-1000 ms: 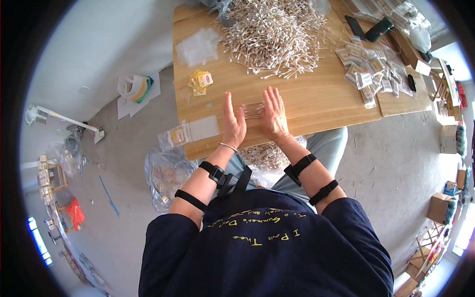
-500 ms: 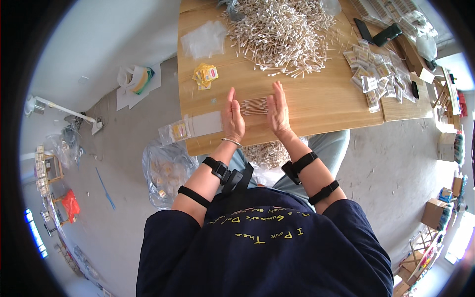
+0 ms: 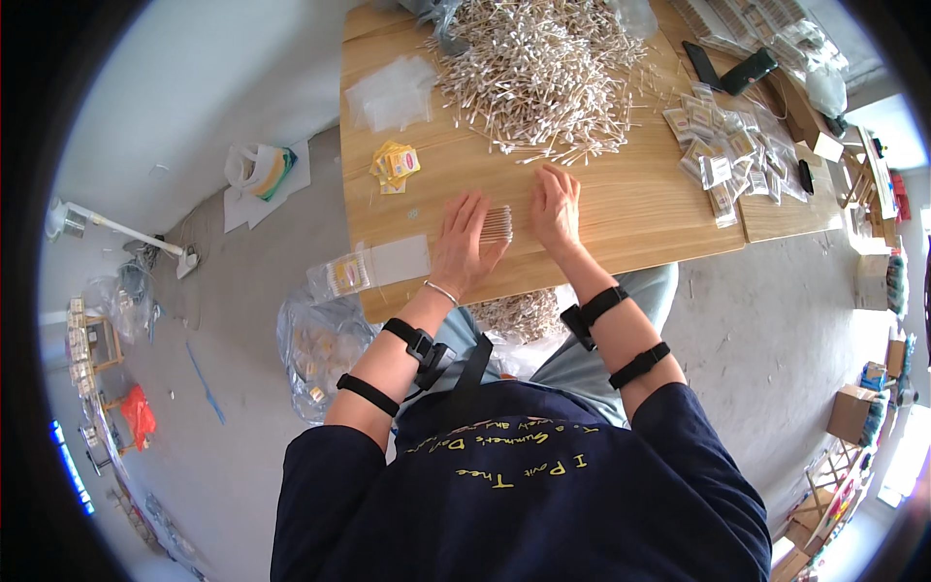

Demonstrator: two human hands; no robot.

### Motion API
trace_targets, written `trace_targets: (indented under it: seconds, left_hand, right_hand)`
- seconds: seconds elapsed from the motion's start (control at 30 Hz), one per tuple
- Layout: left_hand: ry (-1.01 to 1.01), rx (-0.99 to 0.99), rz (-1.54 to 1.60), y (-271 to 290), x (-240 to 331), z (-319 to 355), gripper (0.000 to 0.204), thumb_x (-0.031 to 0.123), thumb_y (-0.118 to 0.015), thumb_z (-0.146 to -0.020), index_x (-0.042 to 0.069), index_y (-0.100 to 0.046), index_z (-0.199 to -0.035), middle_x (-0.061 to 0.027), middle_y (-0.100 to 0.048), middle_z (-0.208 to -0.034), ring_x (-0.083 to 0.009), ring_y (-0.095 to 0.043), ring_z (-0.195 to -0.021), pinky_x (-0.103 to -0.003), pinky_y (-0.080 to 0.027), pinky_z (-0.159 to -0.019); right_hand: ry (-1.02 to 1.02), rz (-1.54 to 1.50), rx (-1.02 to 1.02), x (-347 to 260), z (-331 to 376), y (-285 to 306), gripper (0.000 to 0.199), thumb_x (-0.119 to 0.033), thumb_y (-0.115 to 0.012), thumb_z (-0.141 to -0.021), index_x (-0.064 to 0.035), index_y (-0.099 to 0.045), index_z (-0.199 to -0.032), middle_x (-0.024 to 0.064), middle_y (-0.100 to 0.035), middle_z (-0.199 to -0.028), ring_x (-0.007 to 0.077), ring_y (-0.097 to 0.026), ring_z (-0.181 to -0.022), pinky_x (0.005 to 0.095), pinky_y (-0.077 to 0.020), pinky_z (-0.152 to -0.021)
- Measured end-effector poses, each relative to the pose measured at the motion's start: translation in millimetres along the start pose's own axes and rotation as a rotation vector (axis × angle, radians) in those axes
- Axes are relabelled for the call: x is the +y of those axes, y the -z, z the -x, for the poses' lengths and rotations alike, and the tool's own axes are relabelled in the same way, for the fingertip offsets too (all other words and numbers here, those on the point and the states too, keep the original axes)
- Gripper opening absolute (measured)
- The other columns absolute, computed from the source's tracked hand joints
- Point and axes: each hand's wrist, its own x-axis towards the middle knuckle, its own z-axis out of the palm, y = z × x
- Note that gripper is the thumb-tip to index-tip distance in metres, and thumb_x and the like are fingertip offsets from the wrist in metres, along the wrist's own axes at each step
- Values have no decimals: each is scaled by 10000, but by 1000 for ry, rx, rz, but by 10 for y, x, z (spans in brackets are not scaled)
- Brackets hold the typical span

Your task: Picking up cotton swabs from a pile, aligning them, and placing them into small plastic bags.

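Note:
A flat row of cotton swabs lies on the wooden table near its front edge. My left hand rests palm down over the left end of the row, fingers stretched forward and thumb spread along the near side. To the right of the row, a small gap away, my right hand is on the table with its fingers loosely bent; nothing shows in it. Beyond both hands rises a large heap of loose cotton swabs.
Yellow cards and clear plastic bags lie at the left. A white sheet adjoins a bagged yellow card at the front left. Filled packets and a dark phone are at the right.
Both hands were upright on edge at the two ends of the swab row. The left has turned palm down over the row; the right has drawn slightly away and its fingers have bent.

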Motion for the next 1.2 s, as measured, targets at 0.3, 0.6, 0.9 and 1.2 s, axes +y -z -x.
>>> trace_targets:
  seconds: [0.3,0.6,0.9,1.2]
  left_hand:
    - [-21,-93,-153,-27,84,0,594,300,-682,-796,46,-448,-1280,-123,-506,-1259,-369,-415,-1211,-469,-315,-1072]
    - [129,94,75,-40,-13,21,577,241,-526,-894,-28,-326,-1364,-241,-442,-1307,-391,-402,-1235,-456,-312,-1070]
    - [162,181,103,-68,-152,22,532,115,-463,-896,-26,-318,-1388,-241,-421,-1354,-400,-365,-1286,-478,-279,-1093]
    - [142,35,-168,-90,-37,-20,524,185,-496,-879,15,-378,-1361,-168,-478,-1325,-316,-376,-1305,-483,-214,-1130]
  right_hand:
    - [41,303,-125,221,-441,34,161,-159,-671,-780,-148,-676,-940,44,-528,-1079,279,-446,-1083,437,-379,-904]
    - [165,221,-243,-226,-132,-234,93,-201,-663,-790,-132,-670,-852,28,-579,-991,267,-478,-1037,404,-388,-866]
    - [76,-23,-337,-146,-88,21,130,-112,-687,-749,-83,-682,-876,82,-600,-910,306,-537,-920,393,-452,-843]
    - [83,217,-515,-150,-207,-25,106,-138,-625,-825,-52,-631,-886,117,-566,-1002,306,-520,-1007,401,-446,-872]
